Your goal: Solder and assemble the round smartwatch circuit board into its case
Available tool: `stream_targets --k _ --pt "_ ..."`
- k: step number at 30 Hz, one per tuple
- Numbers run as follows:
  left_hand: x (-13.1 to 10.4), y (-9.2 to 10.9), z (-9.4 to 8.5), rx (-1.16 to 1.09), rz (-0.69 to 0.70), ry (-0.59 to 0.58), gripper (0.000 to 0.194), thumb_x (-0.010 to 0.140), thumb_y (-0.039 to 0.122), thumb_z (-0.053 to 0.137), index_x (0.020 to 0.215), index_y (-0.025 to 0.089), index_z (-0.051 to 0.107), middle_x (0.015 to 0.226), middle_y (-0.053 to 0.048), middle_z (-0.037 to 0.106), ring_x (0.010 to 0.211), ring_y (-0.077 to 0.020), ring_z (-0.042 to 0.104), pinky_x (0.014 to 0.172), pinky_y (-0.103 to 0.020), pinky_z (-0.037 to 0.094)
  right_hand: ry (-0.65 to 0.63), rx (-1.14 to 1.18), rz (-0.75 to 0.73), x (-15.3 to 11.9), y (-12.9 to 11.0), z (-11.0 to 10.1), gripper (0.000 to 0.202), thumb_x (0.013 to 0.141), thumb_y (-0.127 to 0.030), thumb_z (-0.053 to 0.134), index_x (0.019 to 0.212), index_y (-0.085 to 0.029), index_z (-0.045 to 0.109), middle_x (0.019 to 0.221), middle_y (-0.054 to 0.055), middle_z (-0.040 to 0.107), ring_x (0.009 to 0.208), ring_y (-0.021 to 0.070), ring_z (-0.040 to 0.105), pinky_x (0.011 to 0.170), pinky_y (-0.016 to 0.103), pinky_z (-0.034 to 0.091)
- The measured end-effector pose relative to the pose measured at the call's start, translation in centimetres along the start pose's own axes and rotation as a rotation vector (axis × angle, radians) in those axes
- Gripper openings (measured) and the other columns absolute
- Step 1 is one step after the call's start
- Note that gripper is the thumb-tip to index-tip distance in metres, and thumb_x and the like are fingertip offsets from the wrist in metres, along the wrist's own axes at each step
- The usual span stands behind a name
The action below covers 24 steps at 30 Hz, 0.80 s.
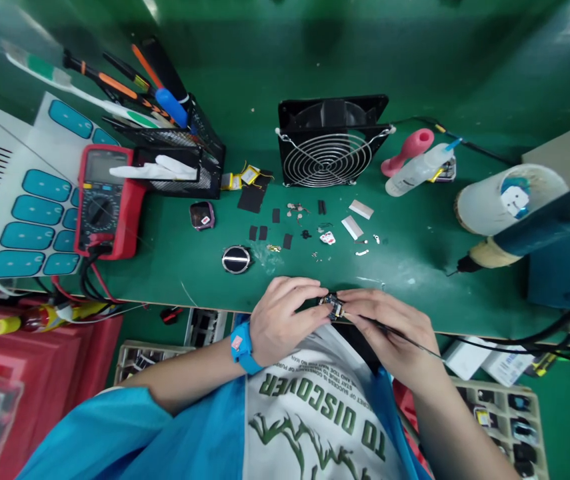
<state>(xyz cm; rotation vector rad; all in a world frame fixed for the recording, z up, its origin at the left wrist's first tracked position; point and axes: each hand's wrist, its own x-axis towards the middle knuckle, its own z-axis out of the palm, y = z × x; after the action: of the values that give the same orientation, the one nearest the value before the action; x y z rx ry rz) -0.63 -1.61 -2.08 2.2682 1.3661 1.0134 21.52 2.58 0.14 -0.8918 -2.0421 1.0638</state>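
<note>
At the bench's front edge, a small black electronic module [332,305] with metallic parts sits between my two hands. My left hand [285,312], with a blue band at its wrist, pinches its left side between thumb and fingers. Closed on the right side of the module is my right hand [397,327]. A slim dark rod or cable [405,339] runs from the right fingertips across the palm; which of these it is, I cannot tell. Beyond the hands lie a round watch case [236,259], several black pads [287,241], white strips [351,227] and tiny metal pieces [274,248].
A fan [332,143] with a wire guard stands at the back. On the left are a red multimeter [105,203] and a mesh tool holder [207,157]. To the right stand a squeeze bottle [417,172], a white canister [485,200] and a soldering iron [495,253].
</note>
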Motion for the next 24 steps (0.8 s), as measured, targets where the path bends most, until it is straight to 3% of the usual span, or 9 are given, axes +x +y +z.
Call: stream_targets --k 10,24 --pt "-0.14 -0.18 0.11 0.011 0.036 0.006 0.014 0.098 0.027 0.073 0.108 0.017 0.075 0.114 -0.007 0.079 0.113 -0.0224 0.072 0.09 -0.037 0.053 0.024 0.009 -0.008 -0.07 0.0 0.05 0.021 0.093 -0.001 0.067 0.105 -0.018 0.073 0.108 0.008 0.078 0.103 0.0158 0.076 0.091 0.028 0.063" --pt "-0.25 -0.14 0.19 0.013 0.012 0.008 0.012 0.099 0.029 0.071 0.106 0.019 0.075 0.114 -0.006 0.079 0.114 -0.0218 0.072 0.09 -0.036 0.053 -0.05 -0.029 -0.036 -0.04 0.05 -0.31 0.024 0.094 -0.001 0.065 0.108 -0.018 0.073 0.114 0.009 0.078 0.107 0.0169 0.076 0.093 0.029 0.062"
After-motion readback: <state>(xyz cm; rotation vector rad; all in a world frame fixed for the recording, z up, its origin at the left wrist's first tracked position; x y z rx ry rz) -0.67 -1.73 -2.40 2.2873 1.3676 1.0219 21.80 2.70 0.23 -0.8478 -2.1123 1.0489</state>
